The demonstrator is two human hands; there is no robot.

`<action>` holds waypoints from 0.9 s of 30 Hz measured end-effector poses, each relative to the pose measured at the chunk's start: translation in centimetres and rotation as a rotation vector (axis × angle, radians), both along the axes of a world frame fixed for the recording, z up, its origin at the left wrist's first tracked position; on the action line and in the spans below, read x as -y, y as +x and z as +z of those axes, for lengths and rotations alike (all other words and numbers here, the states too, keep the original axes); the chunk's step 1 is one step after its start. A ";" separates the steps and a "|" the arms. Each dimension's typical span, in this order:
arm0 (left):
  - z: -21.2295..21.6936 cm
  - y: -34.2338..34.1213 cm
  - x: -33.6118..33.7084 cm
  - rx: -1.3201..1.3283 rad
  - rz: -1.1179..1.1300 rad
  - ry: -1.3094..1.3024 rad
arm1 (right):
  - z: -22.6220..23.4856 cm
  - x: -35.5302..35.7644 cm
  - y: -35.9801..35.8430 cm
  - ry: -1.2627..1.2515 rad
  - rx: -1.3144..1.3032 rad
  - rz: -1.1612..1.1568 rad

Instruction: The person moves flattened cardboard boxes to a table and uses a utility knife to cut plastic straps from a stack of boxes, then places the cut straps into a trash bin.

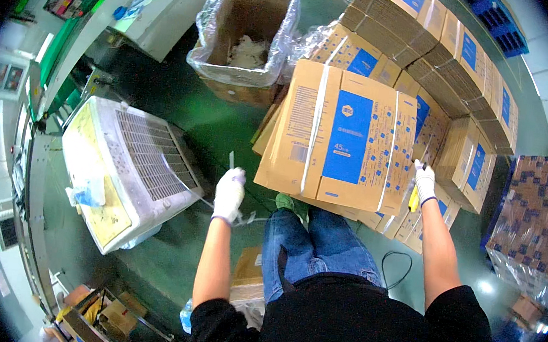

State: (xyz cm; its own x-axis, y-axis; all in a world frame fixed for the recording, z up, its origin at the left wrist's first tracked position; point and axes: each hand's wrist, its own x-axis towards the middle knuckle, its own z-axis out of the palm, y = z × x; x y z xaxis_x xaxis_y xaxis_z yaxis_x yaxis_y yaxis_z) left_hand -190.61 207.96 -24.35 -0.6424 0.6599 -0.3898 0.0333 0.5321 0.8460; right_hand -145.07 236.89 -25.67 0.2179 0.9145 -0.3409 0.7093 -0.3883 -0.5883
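My left hand, in a white glove, is closed on a white plastic strap. One end of the strap sticks up above the fist, and more of it trails below. My right hand, gloved too, grips a yellow-handled tool whose kind I cannot make out. That hand is at the right edge of a bundle of flattened cardboard boxes with a blue printed panel. Two white straps run across the bundle, which lies tilted on other cartons in front of my legs.
Strapped carton bundles are stacked behind and to the right. A plastic-lined box holding white scraps stands at the far left of the bundle. Left of me is a large white machine with a grille. A black cable loop lies on the floor.
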 end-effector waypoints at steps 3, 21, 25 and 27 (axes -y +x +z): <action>-0.2 2.7 -8.0 -0.067 -0.264 -0.118 | -4.8 1.2 5.0 -0.314 -0.132 -0.149; 0.4 6.0 -2.5 -0.747 -0.245 -0.268 | 8.3 8.7 -3.2 -0.044 -0.593 -0.260; 2.4 6.7 -6.1 -0.594 -0.157 -0.087 | 12.3 12.8 -6.4 -0.547 -1.013 -0.211; 3.2 8.4 -7.5 -0.520 -0.145 -0.052 | 14.8 17.4 -8.2 -0.773 -1.019 -0.030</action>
